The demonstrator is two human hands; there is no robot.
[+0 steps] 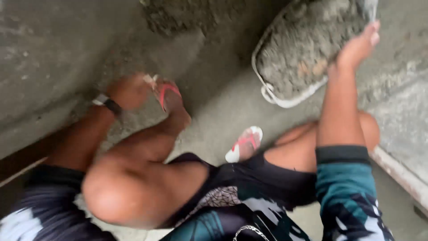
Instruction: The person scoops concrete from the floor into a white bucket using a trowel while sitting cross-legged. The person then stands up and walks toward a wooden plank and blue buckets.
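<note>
The frame is blurred by motion. I am squatting, with both knees in view. My left hand [129,91], a dark band at its wrist, is low on the concrete floor beside my left foot in a red-strapped sandal [167,96]. Its fingers look curled, and a small pale thing shows at its edge. My right hand [356,47] reaches out to the right side of a round metal pan [272,96] filled with grey mortar [303,44]. A pale metal piece [370,6] shows just above the fingers. Whether the hand grips it is unclear.
My right foot in a white and red sandal [245,145] rests between my knees. A rough patch of mortar [187,15] lies on the floor at the top. A raised concrete edge [397,172] runs along the right, and a dark gap [18,165] at the left.
</note>
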